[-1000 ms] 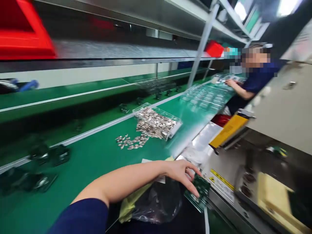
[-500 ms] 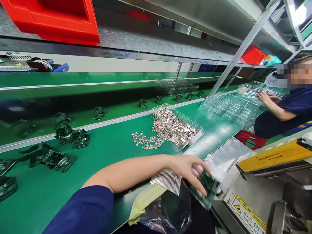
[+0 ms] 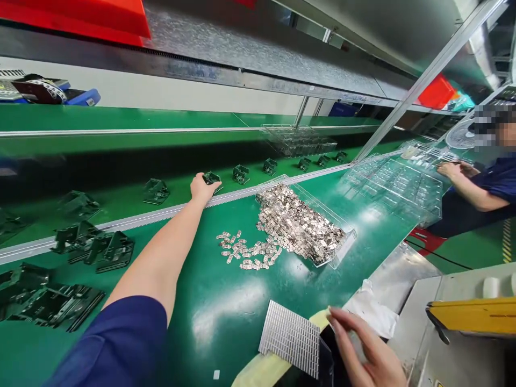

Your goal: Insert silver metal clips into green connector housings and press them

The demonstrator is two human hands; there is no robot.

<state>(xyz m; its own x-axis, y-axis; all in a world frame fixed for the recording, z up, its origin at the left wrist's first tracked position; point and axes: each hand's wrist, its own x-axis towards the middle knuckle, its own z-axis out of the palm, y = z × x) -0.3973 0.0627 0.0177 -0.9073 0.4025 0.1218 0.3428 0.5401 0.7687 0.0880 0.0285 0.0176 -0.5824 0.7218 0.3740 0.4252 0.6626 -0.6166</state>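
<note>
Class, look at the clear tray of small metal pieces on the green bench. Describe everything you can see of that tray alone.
The clear tray is a shallow rectangular box of see-through plastic, open at the top. It lies flat and slantwise on the green bench, just before the pale rail. It is heaped with small shiny silver metal pieces. More of the same pieces lie scattered loose on the bench beside its left end. Neither hand touches it: the left hand is beyond it at the rail, the right hand nearer the camera.

Cut-offs and blur
Right hand (image 3: 368, 355) is clipped by the bottom edge; dark parts (image 3: 48, 303) at far left are smeared.
</note>
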